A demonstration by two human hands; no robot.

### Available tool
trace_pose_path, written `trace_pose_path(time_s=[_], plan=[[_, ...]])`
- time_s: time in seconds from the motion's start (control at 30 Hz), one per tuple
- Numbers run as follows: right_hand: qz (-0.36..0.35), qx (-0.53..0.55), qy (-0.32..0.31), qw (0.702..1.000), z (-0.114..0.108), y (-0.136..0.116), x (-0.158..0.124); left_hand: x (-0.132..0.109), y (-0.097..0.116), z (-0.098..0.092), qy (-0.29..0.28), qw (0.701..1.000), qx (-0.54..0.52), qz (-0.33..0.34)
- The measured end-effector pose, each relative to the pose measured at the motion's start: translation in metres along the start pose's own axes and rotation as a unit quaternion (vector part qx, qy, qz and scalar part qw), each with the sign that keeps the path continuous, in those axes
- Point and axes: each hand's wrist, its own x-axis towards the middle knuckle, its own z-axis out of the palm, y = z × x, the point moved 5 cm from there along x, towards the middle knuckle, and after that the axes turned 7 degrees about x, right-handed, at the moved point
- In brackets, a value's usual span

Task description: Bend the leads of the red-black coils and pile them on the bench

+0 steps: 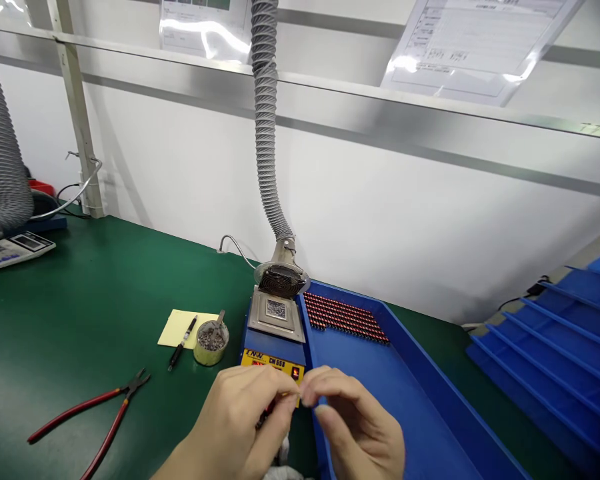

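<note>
My left hand (243,420) and my right hand (353,420) meet low in the middle, fingertips pinched together on a small dark and red part (266,415) that is mostly hidden. They hover just in front of a blue solder pot (275,333) with a yellow label. Right of the pot lies a blue tray (405,393) with rows of small red parts (345,317) at its far end.
A grey fume hose (266,127) hangs down to a fan hood (281,278) over the pot. On the green bench lie red-handled pliers (87,415), a pen (182,343), a yellow note (180,327), a small cup of scraps (211,343), a calculator (10,249). Stacked blue trays (565,347) stand right.
</note>
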Motion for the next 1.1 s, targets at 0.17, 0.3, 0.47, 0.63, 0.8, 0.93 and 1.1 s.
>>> trace_pose_path(time_s=[0.17, 0.3, 0.47, 0.63, 0.8, 0.93, 1.1], plan=[[-0.137, -0.185, -0.017, 0.973, 0.008, -0.012, -0.005, -0.002, 0.001, 0.003, -0.013, 0.999, 0.03, 0.016], [0.104, -0.042, 0.04, 0.993, 0.006, 0.013, -0.008, -0.005, 0.008, 0.006, 0.013, 0.983, 0.156, 0.096], [0.026, 0.014, 0.013, 0.999, 0.004, 0.004, 0.0, -0.001, -0.001, 0.002, 0.001, 1.0, 0.0, 0.006], [-0.119, -0.172, -0.012, 0.978, 0.008, -0.008, -0.003, 0.0, -0.003, 0.002, -0.017, 1.0, 0.006, -0.007], [0.158, 0.03, 0.032, 0.987, 0.007, 0.021, -0.008, -0.004, 0.008, 0.006, 0.015, 0.983, 0.154, 0.098], [0.066, 0.022, 0.012, 0.998, 0.001, 0.01, 0.0, -0.002, 0.0, 0.002, 0.005, 1.0, 0.006, 0.011], [-0.122, -0.142, -0.021, 0.982, 0.005, -0.01, -0.001, 0.0, -0.005, 0.004, -0.036, 0.997, -0.057, -0.05]])
